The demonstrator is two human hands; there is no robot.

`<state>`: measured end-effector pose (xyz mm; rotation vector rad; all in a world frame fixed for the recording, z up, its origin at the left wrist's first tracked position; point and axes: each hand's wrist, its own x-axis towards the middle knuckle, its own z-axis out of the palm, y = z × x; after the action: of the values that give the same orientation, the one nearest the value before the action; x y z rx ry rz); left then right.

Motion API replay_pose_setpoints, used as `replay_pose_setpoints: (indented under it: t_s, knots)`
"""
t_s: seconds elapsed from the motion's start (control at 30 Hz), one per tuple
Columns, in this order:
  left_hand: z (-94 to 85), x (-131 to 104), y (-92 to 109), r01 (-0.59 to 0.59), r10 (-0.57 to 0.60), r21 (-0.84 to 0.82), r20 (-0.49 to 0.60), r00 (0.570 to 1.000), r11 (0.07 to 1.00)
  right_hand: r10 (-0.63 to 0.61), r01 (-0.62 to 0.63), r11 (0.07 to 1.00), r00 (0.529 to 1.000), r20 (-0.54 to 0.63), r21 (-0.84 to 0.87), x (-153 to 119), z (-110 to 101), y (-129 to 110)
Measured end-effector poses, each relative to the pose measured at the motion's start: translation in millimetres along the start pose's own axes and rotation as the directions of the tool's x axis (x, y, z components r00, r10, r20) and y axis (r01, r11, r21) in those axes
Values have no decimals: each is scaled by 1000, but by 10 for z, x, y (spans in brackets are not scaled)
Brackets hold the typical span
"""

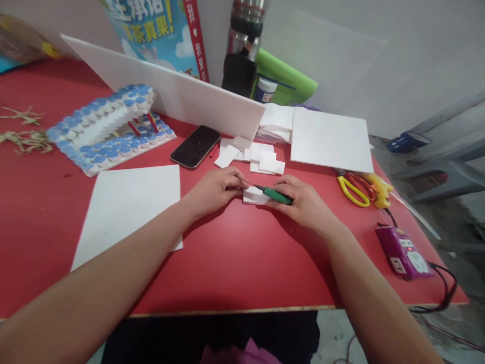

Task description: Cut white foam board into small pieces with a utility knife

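Red tabletop (235,273), pale along its front edge, standing against a light grey wall (322,65). At centre, a small white piece (254,195) lies flat; the left hand (215,189), fingers curled, touches its left end, though whether it pinches the piece cannot be told. The right hand (303,202) is closed around a green-handled tool (278,196), perhaps a small knife, its tip over the piece. Beyond are loose white pieces (265,156), a black phone (195,146) and a long white board (182,93) on edge. Left: a white sheet (132,202) and a blue-and-white model (132,96). Right: a white panel (329,139), yellow-handled scissors (354,194), a yellow glue gun (380,189) and a purple power socket (403,250). Past the right edge, a grey stool (441,179) stands on the grey floor (335,328).
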<state>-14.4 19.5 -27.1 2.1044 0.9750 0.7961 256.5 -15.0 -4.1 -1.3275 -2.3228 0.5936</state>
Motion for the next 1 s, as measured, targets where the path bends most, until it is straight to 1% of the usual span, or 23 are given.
replay_pose_setpoints:
  t_s: [0.23,0.5,0.57,0.67,0.73,0.77,0.83,0.9,0.93,0.97,1.0]
  knots:
    - [15,6,12,1,-1,8,-9,1000,1000,-21,21,999,1000,-1,-28,-6,-2,24]
    - [35,-1,31,31,-30,39,-28,999,999,-8,8,1000,999,31,4,13,-28,22]
    - [22,-9,39,33,-32,15,-33,999,999,2,-2,1000,999,37,9,19,-38,-1]
    - [-15,-26,56,56,-59,-74,-34,998,996,16,-17,999,999,49,31,27,-49,-31]
    - [-41,-41,69,104,-113,-122,-70,991,987,17,-19,999,998,53,48,31,-52,-36]
    - [-52,-49,76,132,-147,-138,-109,983,982,14,-17,998,999,52,53,32,-52,-34]
    - [-74,-63,91,179,-211,-162,-210,955,970,9,-11,999,999,48,53,35,-53,-29]
    - [-95,-73,106,194,-238,-169,-296,925,966,12,-15,998,999,50,57,38,-55,-29]
    - [-103,-77,112,192,-234,-161,-311,921,968,16,-20,998,998,53,63,39,-57,-33]
    - [-109,-78,118,184,-221,-146,-298,929,972,21,-25,997,998,57,69,40,-60,-38]
    - [-111,-78,124,170,-198,-126,-262,945,977,27,-31,997,998,59,74,39,-62,-44]
